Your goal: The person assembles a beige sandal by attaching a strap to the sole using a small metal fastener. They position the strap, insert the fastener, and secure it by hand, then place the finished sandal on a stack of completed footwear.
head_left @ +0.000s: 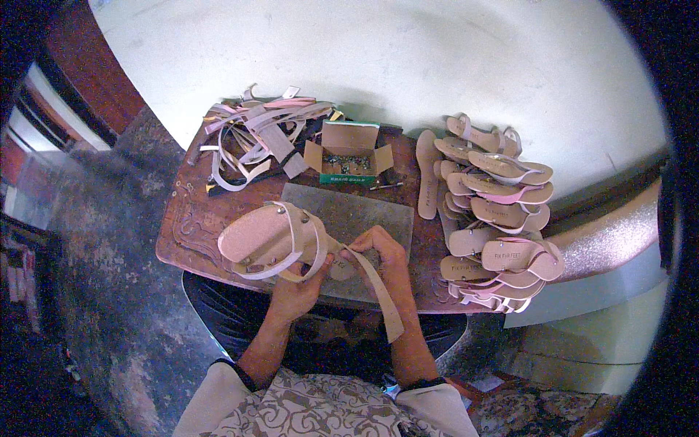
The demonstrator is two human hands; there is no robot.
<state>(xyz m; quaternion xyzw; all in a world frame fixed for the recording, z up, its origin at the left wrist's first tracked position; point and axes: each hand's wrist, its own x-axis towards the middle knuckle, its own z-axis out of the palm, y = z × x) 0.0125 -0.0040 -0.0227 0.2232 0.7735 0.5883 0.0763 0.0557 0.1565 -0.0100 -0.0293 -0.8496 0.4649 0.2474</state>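
A beige sandal (247, 231) with pale straps and shiny studs is tilted above the wooden table. My left hand (297, 295) is closed on its narrower part from below, with the wide end pointing left. Just to the right, my right hand (382, 251) pinches a long beige strip (381, 298) close to the sandal's right end. The strip's free end hangs down over my right forearm. Whether the strip is joined to the sandal cannot be seen, as my fingers cover that spot.
Beneath my hands lies a grey mat (389, 215) on the carved wooden table (191, 222). An open green box (348, 179) of small metal pieces stands behind it. Loose straps (255, 138) are heaped back left. Sandals (506, 215) are piled right, beside a shiny roll (611, 229).
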